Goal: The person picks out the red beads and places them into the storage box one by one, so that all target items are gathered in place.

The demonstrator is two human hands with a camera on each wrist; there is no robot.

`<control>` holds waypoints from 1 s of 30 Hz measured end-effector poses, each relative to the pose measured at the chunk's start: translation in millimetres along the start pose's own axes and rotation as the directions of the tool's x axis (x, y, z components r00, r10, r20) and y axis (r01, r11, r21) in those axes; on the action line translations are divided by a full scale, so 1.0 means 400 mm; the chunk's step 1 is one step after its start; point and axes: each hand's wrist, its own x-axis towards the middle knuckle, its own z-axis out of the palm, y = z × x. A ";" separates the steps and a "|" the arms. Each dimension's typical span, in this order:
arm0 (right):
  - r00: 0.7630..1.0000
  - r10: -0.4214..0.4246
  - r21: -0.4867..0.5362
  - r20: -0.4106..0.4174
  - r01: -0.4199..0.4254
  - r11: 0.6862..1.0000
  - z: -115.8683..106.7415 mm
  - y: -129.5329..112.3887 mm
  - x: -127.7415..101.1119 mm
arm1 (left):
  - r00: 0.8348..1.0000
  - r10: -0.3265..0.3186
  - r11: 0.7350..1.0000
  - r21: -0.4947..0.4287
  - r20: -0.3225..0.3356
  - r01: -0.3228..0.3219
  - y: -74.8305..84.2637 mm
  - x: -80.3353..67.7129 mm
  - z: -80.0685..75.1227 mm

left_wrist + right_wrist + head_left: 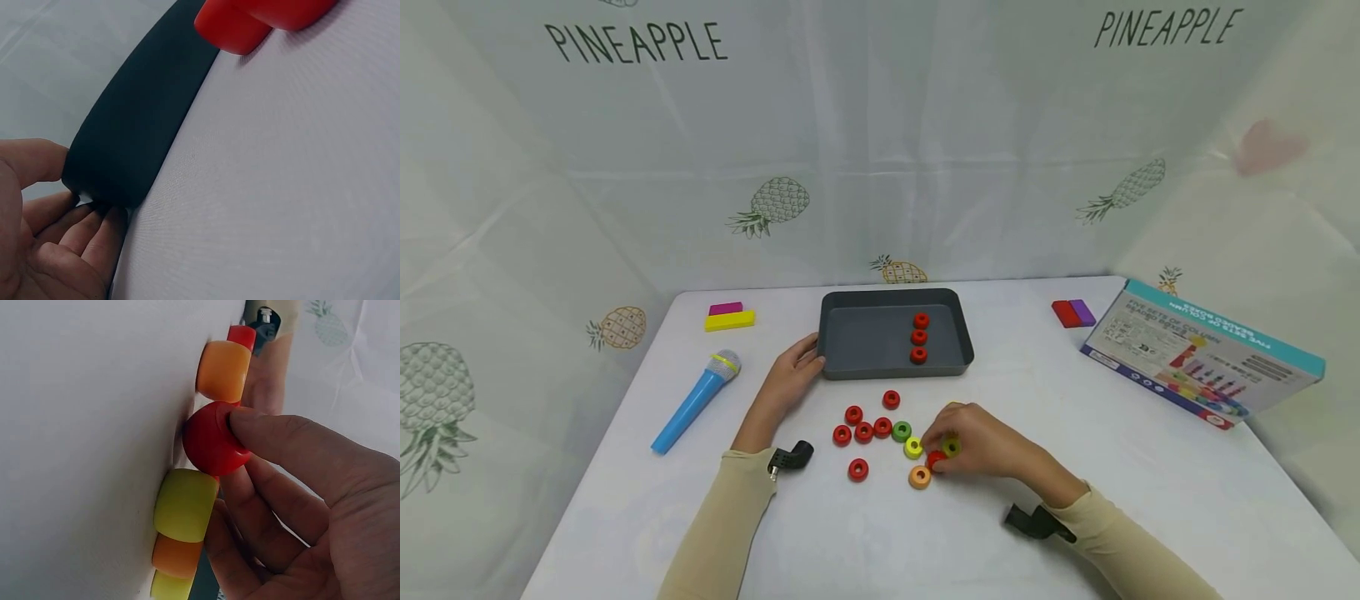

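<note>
Head view: my right hand (981, 446) has a pinch grip on a red ring (936, 459), while my left hand (792, 375) steadies the tray (850, 337) corner so it won't slide on the desk (1150, 467).

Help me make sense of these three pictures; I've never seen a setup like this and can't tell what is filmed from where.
There is no machine: a person works with two bare hands and wears three cameras. The wide picture comes from the head, looking down at a white table. The black lumps at the sleeves are the wrist cameras, which give the two close-ups.

The left hand holds the corner of a dark tray; its close-up shows the fingers at that corner. Three red rings lie in a row inside the tray.

The right hand pinches a red ring among loose rings in red, green, yellow and orange.

Also on the table: a blue toy microphone, coloured blocks at the back corners, and a printed box.
</note>
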 end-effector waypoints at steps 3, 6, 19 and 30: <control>1.000 0.011 0.004 0.006 -0.011 1.000 -0.006 0.000 0.005 | 1.000 0.003 1.000 -0.006 0.001 -0.003 -0.001 0.001 0.000; 1.000 0.025 0.002 0.005 -0.025 1.000 -0.016 0.001 0.011 | 1.000 -0.005 1.000 0.000 -0.001 0.005 -0.002 0.002 0.000; 0.997 0.072 0.065 -0.013 -0.071 0.995 -0.098 0.009 0.081 | 1.000 -0.007 1.000 0.002 0.002 0.007 -0.003 0.001 -0.001; 0.994 0.022 0.038 -0.104 -0.018 0.999 -0.156 0.032 0.188 | 1.000 0.003 1.000 0.011 0.000 -0.003 -0.009 0.006 -0.004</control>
